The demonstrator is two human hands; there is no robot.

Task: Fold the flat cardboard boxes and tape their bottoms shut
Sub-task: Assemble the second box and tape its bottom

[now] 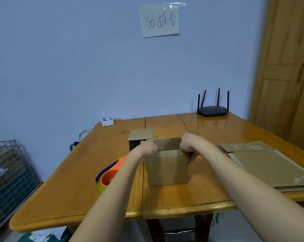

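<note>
Tabletop (165,198) of glossy wood is filling the lower half of the view and carrying everything, with a stack of flat cardboard boxes (270,168) lying along its right edge, still waiting to be folded. Near the middle, a little toward the near edge, the box being worked (167,168) is standing upright with its flaps at the top, and a second small box (140,137) is sitting just behind it toward the far edge, one flap raised. An orange tape dispenser (109,177) is resting left of the worked box, partly hidden under the left forearm and close enough to grab. Both arms are reaching forward almost straight, wrists bent downward over the box. The left hand (148,146) is curling over the top left corner, pressing on a flap there, while the right hand (188,147) is clamping the top right corner, fingers wrapping down the outer side wall. So both hands are closing on the box rather than hanging free. Judging by this, the flaps are being folded inward ahead of taping. Doing it well probably means pushing the short flaps down first, keeping the walls square so the long flaps are meeting edge to edge, and holding that seam flat with one hand while the other is fetching the dispenser.
</note>
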